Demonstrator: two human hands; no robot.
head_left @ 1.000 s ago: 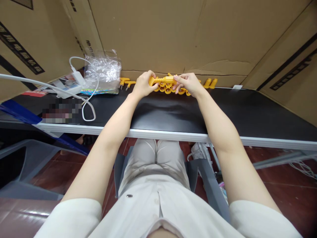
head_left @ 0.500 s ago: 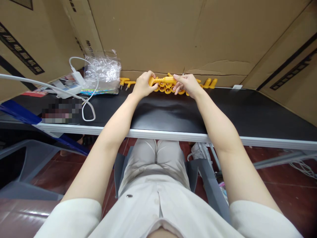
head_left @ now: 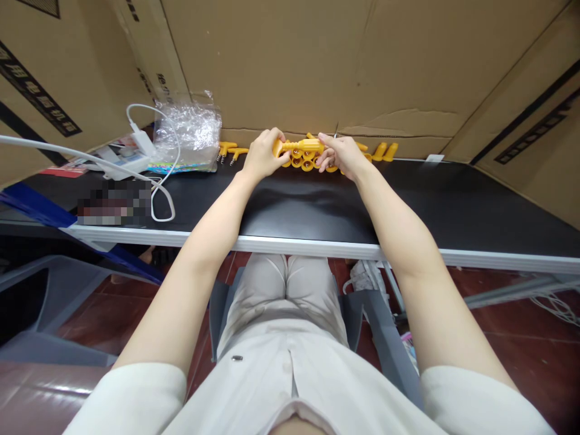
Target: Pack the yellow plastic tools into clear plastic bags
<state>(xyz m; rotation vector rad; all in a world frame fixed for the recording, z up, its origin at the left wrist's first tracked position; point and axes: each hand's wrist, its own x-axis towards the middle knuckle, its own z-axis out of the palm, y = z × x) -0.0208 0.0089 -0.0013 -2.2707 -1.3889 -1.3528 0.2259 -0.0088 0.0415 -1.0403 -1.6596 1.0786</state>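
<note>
Both of my hands grip one yellow plastic tool-shaped part (head_left: pixel 301 146) lying crosswise above the far edge of the black table (head_left: pixel 294 208). My left hand (head_left: pixel 263 155) is closed around its left end. My right hand (head_left: pixel 341 153) pinches its ribbed right end with fingers curled. Under the part lies a row of several small yellow ring-shaped pieces (head_left: pixel 302 162), partly hidden by my fingers. More yellow parts (head_left: pixel 385 151) lie right of my right hand, and two yellow T-shaped pieces (head_left: pixel 229 150) lie to the left.
A crumpled clear plastic bag (head_left: pixel 188 130) sits at the back left beside a white charger and cable (head_left: pixel 151 163). Cardboard walls (head_left: pixel 317 66) close off the back and sides. A grey chair (head_left: pixel 367 314) and red floor show below the table edge.
My right hand's fingers have shifted slightly along the right end of the yellow part; the part and my left hand have stayed almost where they were.
</note>
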